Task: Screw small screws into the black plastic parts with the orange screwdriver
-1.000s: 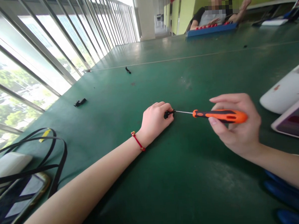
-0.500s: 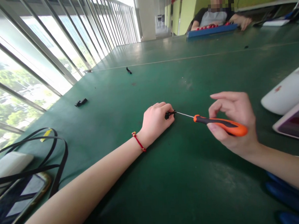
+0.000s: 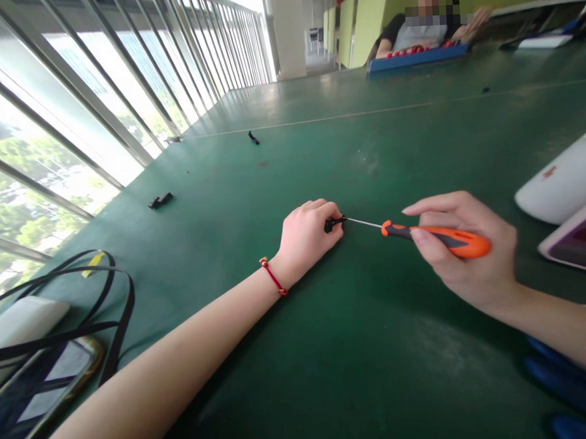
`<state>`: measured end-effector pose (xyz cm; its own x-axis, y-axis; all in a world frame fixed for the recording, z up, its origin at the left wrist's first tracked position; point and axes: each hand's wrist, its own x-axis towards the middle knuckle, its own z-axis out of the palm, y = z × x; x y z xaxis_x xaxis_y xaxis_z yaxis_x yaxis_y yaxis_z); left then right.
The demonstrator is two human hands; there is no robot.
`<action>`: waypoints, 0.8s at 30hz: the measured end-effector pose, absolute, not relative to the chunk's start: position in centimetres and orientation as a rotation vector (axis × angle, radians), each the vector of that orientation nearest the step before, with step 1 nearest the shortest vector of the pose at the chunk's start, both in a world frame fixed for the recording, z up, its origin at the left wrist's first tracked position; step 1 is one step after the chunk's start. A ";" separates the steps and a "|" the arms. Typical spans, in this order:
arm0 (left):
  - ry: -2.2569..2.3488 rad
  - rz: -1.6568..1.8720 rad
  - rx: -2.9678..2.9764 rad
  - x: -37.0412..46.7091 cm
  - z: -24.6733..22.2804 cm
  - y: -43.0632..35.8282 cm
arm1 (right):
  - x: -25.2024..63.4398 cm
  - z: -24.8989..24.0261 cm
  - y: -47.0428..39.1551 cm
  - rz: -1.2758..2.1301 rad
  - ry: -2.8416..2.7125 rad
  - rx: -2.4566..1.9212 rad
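My left hand (image 3: pixel 307 235), with a red cord at the wrist, is closed on a small black part (image 3: pixel 330 225) just above the green table (image 3: pixel 329 348). Between the thumb and fingers of my right hand (image 3: pixel 471 249) is the orange and black handle of a screwdriver (image 3: pixel 439 238). The screwdriver's thin metal shaft points left, and its tip meets the black part at my left fingertips. How the tip sits in the part is too small to tell.
Two black pieces lie farther off, one at the left (image 3: pixel 161 201), another beyond it (image 3: pixel 253 138). Black straps (image 3: pixel 125 300) and a phone (image 3: pixel 51 389) are at lower left. White objects (image 3: pixel 566 179) stand right. Across the table, a person sits behind a blue tray (image 3: pixel 417 59).
My right hand has shifted slightly right, its fingers have changed position on the handle, and the handle has turned a little. The person across has raised a hand. My left hand stays nearly still.
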<state>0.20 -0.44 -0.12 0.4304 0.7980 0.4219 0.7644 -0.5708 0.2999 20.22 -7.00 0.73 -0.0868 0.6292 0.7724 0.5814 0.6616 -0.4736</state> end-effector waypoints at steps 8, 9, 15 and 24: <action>1.418 0.821 2.595 0.2 -0.1 -0.4 | 20.3 0.6 -6.9 0.118 -1.778 -0.992; 1.421 0.823 2.595 0.3 -0.1 -0.4 | 20.2 0.7 -7.0 0.085 -1.779 -1.013; 1.411 0.822 2.593 0.3 -0.1 -0.4 | 20.2 0.6 -6.8 0.156 -1.670 -0.870; 1.413 0.824 2.603 0.2 -0.2 -0.4 | 20.2 0.6 -6.9 0.048 -1.704 -0.880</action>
